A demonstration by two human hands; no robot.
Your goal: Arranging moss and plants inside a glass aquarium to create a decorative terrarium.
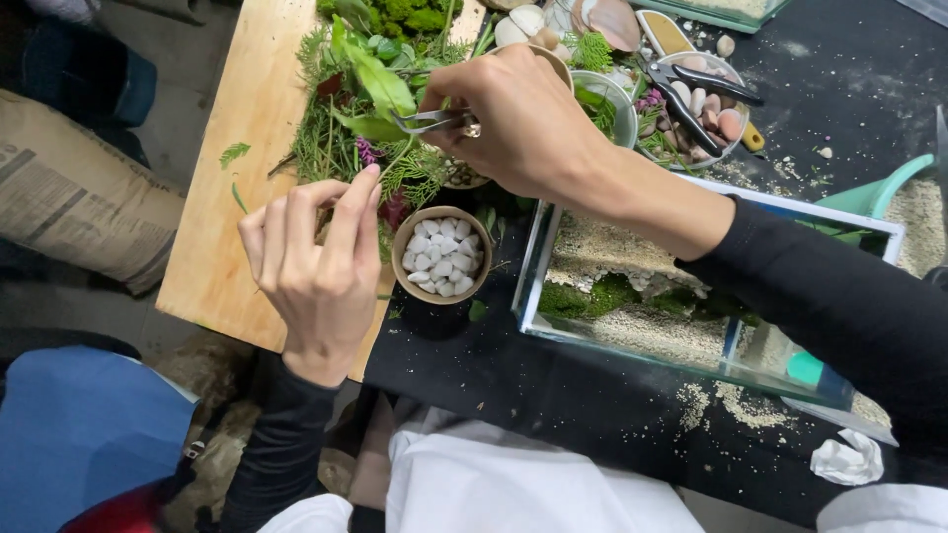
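My right hand point(523, 123) grips metal tweezers point(427, 120) whose tips point left into a pile of green plant cuttings point(360, 118) on a wooden board point(242, 128). My left hand point(311, 266) hovers over the board's near edge, fingers bent and pinched lightly at the cuttings beside a small purple flower point(367, 151). A small brown bowl of white pebbles point(441, 254) sits just right of my left hand. A glass tank point(681, 296) with sand and green moss lies under my right forearm.
Bowls of shells and coloured stones point(706, 109) with black pliers point(696, 89) on top stand at the back. A teal scoop point(879, 192) lies at the right. Crumpled white paper point(844, 459) rests on the black tablecloth. A burlap sack point(69, 197) is on the left.
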